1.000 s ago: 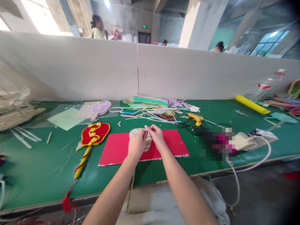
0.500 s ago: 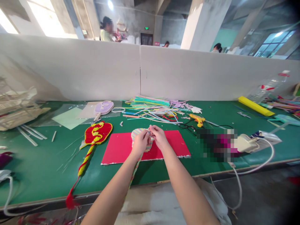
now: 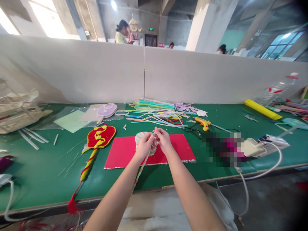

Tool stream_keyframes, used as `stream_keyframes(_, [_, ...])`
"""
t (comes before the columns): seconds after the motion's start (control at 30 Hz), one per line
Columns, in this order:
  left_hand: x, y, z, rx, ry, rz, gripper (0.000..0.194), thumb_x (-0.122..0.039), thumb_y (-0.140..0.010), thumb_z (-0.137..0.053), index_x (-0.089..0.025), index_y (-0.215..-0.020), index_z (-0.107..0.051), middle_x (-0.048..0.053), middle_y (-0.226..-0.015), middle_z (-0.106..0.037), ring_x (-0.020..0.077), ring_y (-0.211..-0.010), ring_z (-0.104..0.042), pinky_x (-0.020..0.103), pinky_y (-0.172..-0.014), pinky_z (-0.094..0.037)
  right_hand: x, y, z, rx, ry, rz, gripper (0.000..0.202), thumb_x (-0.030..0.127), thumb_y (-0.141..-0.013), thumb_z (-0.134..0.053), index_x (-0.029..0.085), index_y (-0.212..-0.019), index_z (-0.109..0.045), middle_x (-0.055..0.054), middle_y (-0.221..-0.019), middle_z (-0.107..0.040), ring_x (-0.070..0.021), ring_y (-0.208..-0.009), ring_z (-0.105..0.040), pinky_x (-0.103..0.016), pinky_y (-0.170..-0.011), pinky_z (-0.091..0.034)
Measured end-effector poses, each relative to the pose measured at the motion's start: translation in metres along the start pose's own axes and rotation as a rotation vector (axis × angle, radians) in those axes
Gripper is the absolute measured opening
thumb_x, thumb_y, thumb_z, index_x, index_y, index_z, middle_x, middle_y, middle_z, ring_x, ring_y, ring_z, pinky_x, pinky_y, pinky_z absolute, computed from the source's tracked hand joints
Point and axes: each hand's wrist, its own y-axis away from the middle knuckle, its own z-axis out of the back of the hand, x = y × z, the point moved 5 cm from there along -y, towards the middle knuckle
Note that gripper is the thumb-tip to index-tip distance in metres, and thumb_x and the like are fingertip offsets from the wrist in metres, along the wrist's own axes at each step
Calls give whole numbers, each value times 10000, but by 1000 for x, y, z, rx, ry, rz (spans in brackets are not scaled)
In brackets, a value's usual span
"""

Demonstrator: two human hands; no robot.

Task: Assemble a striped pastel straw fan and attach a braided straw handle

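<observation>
Over a red board (image 3: 117, 150), my left hand (image 3: 145, 145) and my right hand (image 3: 162, 140) meet with fingertips pinched close together. Between them runs a thin pastel braided strand (image 3: 142, 169), whose lower part trails past my left wrist toward the table edge. My fingers hide its upper end. Beneath my hands a pastel striped fan-shaped piece (image 3: 139, 137) lies on the board, partly covered. To the left rests a red fan with yellow trim (image 3: 102, 136), its wrapped handle ending in a red tassel.
Pastel fuzzy sticks (image 3: 154, 106) pile up behind the board. A yellow glue gun (image 3: 203, 123) lies to their right, with cables nearby. A purple fan (image 3: 107, 110) sits at back left. A clear bottle (image 3: 280, 88) stands at far right before a white partition (image 3: 96, 70).
My fingertips have shifted slightly at the strand, and its hanging part has swung a little to the right. Beyond the partition, a person has moved right beside a small pavilion-like model.
</observation>
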Motion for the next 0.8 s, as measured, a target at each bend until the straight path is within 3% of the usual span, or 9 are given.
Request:
stream_keyframes(0.13, [0,1,4,-80,-235,-86,174,-341,-838,-456,-193,-758,-501,-58,-467,-494,94,-423,-473,209,-466,-373,-4,-1,3,-87,29,-56,399,565,-616,-663,174,-617,-579,36,-550,-497,-58,-449,-405,-183,-407,-299])
stream_keyframes(0.23, [1,2,5,-86,-296,-78,176,-327,-853,-407,-202,-758,-486,-59,-463,-484,105,-418,-473,220,-467,-381,-4,0,1,-79,51,-70,413,585,-629,-636,176,-634,-582,27,-566,-503,-66,-465,-416,-187,-408,-295])
stream_keyframes(0.4, [-1,3,7,-120,-376,-55,189,-363,-848,-409,-210,-767,-484,-56,-491,-489,118,-438,-497,227,-479,-388,5,2,-2,0,156,48,340,503,-627,-684,183,-628,-569,65,-495,-425,-55,-426,-331,-200,-399,-237])
stream_keyframes(0.53, [-9,8,13,-241,-672,-106,164,-340,-848,-428,-211,-868,-527,-17,-611,-565,135,-555,-549,236,-552,-390,5,1,0,-8,240,102,309,481,-644,-676,190,-628,-574,77,-458,-388,-63,-418,-316,-213,-411,-247])
stream_keyframes(0.63, [-10,10,14,-247,-821,-110,199,-309,-875,-373,-209,-874,-546,7,-643,-584,141,-563,-544,243,-547,-364,6,1,1,-17,328,147,301,484,-665,-656,190,-653,-592,56,-505,-448,-75,-447,-354,-220,-436,-280])
stream_keyframes(0.73, [-10,9,12,-228,-775,-131,221,-284,-878,-354,-209,-791,-543,-4,-580,-553,136,-514,-516,247,-530,-355,9,2,2,-38,361,204,292,480,-676,-647,196,-641,-584,44,-542,-462,-88,-487,-382,-223,-466,-305])
stream_keyframes(0.8, [-8,6,10,-167,-528,-102,199,-293,-861,-391,-204,-733,-514,-20,-544,-535,125,-477,-511,241,-514,-374,11,3,2,-42,312,208,292,473,-673,-652,200,-621,-562,46,-538,-437,-90,-492,-372,-224,-470,-304])
